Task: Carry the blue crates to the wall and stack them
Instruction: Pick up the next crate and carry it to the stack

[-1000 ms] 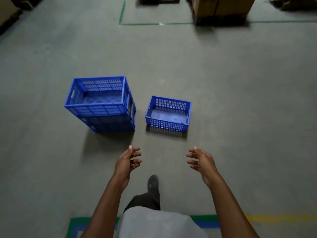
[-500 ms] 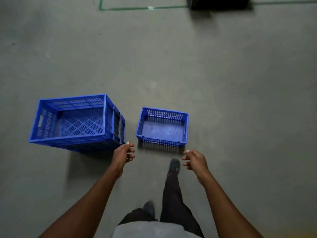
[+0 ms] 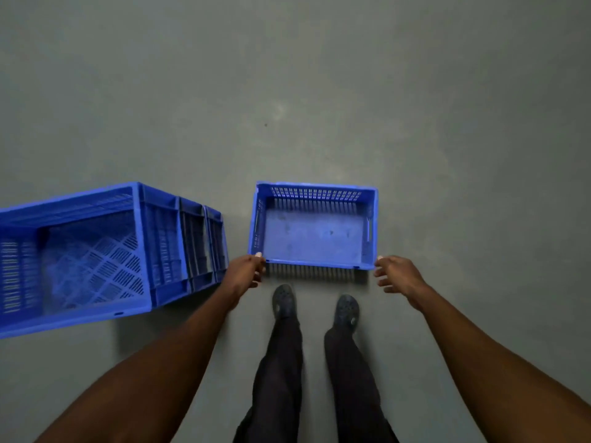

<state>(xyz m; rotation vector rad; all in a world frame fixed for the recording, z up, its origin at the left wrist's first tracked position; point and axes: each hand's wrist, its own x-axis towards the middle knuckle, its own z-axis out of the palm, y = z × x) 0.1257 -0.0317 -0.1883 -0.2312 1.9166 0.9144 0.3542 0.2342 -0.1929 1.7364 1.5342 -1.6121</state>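
Grey concrete floor [image 3: 319, 91] fills the frame. At the left edge stands a tall blue crate [image 3: 96, 251]. Right of it, at the centre, a shallow blue crate [image 3: 315, 233] rests on the floor. Both shoes [image 3: 283, 302] stand below it. Left hand [image 3: 244, 273] touches its near left corner and right hand [image 3: 396, 276] its near right corner, fingers loosely curled, not yet gripping.
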